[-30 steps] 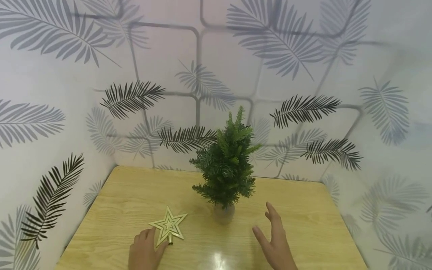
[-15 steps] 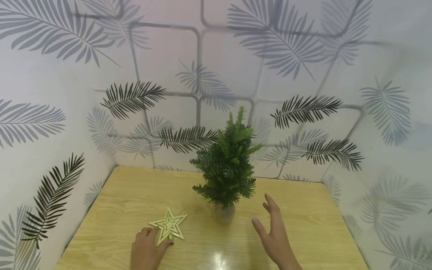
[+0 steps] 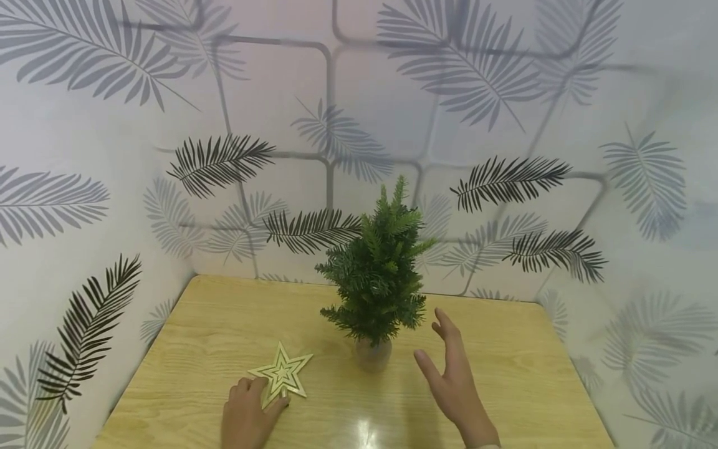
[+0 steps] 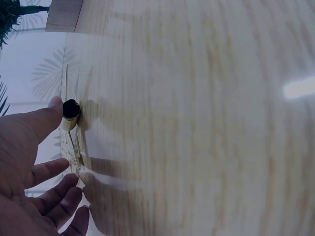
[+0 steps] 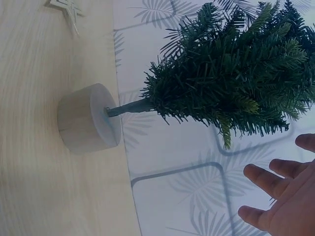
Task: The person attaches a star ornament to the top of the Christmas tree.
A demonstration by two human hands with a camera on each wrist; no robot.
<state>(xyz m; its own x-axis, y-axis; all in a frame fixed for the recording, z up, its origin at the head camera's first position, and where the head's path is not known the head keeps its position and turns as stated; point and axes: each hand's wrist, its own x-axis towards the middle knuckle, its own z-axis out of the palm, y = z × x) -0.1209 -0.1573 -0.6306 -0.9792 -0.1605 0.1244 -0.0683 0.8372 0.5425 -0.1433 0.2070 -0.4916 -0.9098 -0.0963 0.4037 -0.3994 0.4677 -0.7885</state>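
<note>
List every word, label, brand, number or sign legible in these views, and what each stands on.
None: no lettering, numbers, labels or signs show in any view.
Gold five-pointed star: only nested star outlines.
Small green artificial tree and its round pale wooden base: no marking visible.
Yellowish wood-grain table: grain and glare only.
Pale wall: printed leaves and lines, no writing.

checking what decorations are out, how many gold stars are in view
1: the gold star, touched by the left hand, left of the tree. No other star shows.
</note>
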